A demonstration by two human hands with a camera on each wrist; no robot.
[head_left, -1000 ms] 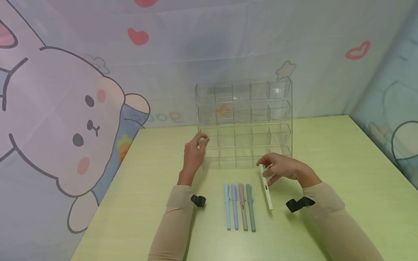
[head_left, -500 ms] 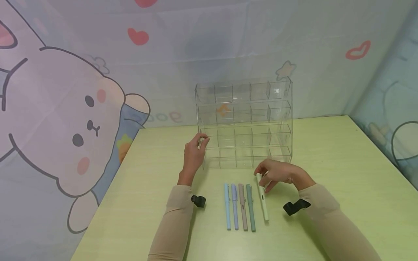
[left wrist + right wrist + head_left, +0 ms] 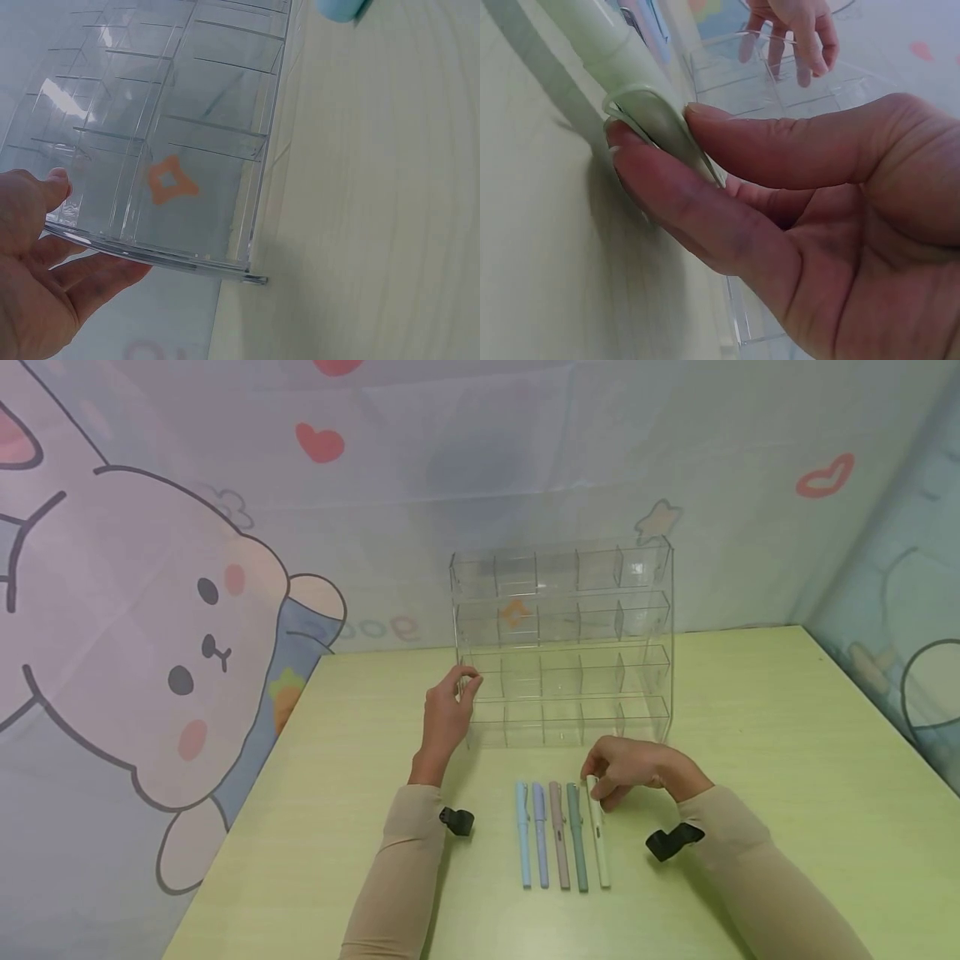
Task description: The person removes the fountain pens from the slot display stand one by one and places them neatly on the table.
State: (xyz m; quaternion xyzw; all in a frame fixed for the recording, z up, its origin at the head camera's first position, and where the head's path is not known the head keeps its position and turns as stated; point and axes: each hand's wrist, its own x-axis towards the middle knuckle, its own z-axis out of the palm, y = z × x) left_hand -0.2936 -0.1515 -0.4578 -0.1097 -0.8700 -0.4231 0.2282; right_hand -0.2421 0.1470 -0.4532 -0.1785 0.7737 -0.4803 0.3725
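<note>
My right hand (image 3: 633, 762) pinches the clip end of a pale green pen (image 3: 601, 847) between thumb and fingers, low over the table. In the right wrist view the pen's loop-shaped clip (image 3: 649, 120) shows between the fingertips. Left of that pen lie a dark green pen (image 3: 577, 852), a brownish-pink pen (image 3: 560, 847), a lavender pen (image 3: 541, 847) and a light blue pen (image 3: 523, 847), side by side. My left hand (image 3: 446, 714) grips the left side wall of a clear plastic tiered rack (image 3: 562, 732). Its thumb lies on the inner side and its fingers outside (image 3: 112, 277).
The rack has several rows of divided compartments and stands near the back of the pale yellow-green table (image 3: 750, 718). A printed cloth backdrop (image 3: 525, 443) hangs behind it. Black wrist cameras sit at both cuffs, the right one (image 3: 675, 841) low over the table.
My right hand has brought the pale green pen down and to the left, close beside the dark green pen in line with the row. The left hand has stayed on the rack.
</note>
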